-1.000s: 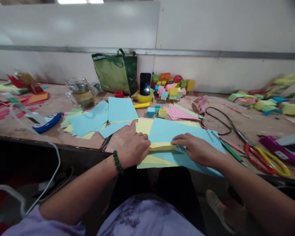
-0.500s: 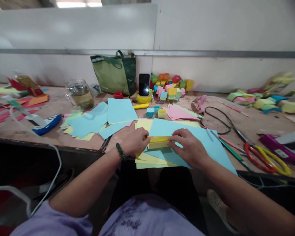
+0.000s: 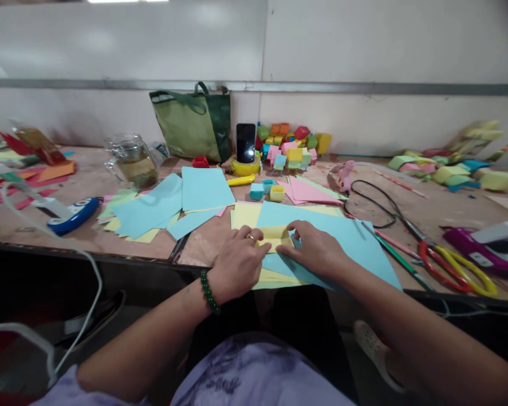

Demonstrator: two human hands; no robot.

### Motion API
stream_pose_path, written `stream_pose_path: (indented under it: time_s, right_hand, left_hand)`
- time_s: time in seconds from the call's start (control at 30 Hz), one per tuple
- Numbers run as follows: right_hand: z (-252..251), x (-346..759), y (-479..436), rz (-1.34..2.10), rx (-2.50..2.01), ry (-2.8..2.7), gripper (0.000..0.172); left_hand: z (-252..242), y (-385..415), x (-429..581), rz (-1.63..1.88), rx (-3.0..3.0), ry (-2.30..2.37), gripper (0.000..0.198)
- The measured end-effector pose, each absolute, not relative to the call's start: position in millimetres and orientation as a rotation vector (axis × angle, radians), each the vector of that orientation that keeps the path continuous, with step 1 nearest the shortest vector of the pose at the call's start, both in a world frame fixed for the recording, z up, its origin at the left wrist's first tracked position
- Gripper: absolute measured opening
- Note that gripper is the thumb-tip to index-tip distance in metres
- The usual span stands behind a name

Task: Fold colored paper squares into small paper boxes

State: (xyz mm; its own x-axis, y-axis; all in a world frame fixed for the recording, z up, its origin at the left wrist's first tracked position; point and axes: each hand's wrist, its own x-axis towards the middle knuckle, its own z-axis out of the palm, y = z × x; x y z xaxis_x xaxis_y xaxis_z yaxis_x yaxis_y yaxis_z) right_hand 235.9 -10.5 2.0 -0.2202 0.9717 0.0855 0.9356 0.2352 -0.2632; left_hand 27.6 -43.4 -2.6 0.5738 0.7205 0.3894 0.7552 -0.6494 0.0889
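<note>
Table (image 3: 201, 239) edge runs right under my left hand (image 3: 239, 262), paper stack (image 3: 366, 242) reaching up to it. Bare patch to my left, scissors (image 3: 452, 266) crowding the right. The folded yellow paper (image 3: 275, 233) is between my hands, left fingers clamped on one end, right hand (image 3: 322, 251) pinching the other. Little paper boxes (image 3: 256, 192) just beyond, phone (image 3: 245, 144) farther back.

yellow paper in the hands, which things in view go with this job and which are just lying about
Likely in the job:
folded yellow paper
blue paper beneath it
perhaps scissors, lying unheld

Probably just lying about:
green bag
glass jar
phone
pink figurine
</note>
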Motion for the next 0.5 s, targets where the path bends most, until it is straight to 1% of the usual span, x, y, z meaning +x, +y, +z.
stream_pose_path:
  time_s: [0.07, 0.13, 0.23, 0.33, 0.37, 0.43, 0.47, 0.5]
  right_hand:
    - [0.9, 238.3, -11.8, 0.237, -1.812, -2.275, 0.043]
    - [0.0, 244.7, -11.8, 0.279, -1.821, -2.267, 0.043]
    - [1.3, 255.2, -12.0, 0.350, -1.802, -2.252, 0.038]
    - [4.9, 256.9, -15.0, 0.263, -1.716, -2.236, 0.027]
    - [5.9, 254.9, -16.2, 0.203, -1.656, -2.244, 0.023]
    - [6.6, 248.4, -17.8, 0.095, -1.480, -2.320, 0.019]
    - [6.3, 244.8, -17.9, 0.062, -1.379, -2.381, 0.020]
    - [5.6, 241.4, -17.5, 0.045, -1.287, -2.446, 0.024]
  left_hand:
    - [-6.6, -50.6, 26.3, -0.502, -2.753, -1.335, 0.029]
    - [-10.9, -53.5, 21.5, -0.514, -2.774, -1.403, 0.031]
    - [-14.2, -53.4, 13.5, -0.700, -2.786, -1.485, 0.030]
    - [-14.0, -49.5, 13.0, -0.848, -2.797, -1.583, 0.018]
    - [-13.5, -47.5, 14.7, -0.861, -2.812, -1.624, 0.021]
    - [-12.1, -42.6, 19.4, -0.852, -2.827, -1.716, 0.040]
    - [-10.9, -40.1, 21.6, -0.834, -2.819, -1.763, 0.050]
    - [-9.4, -37.6, 23.5, -0.802, -2.807, -1.807, 0.056]
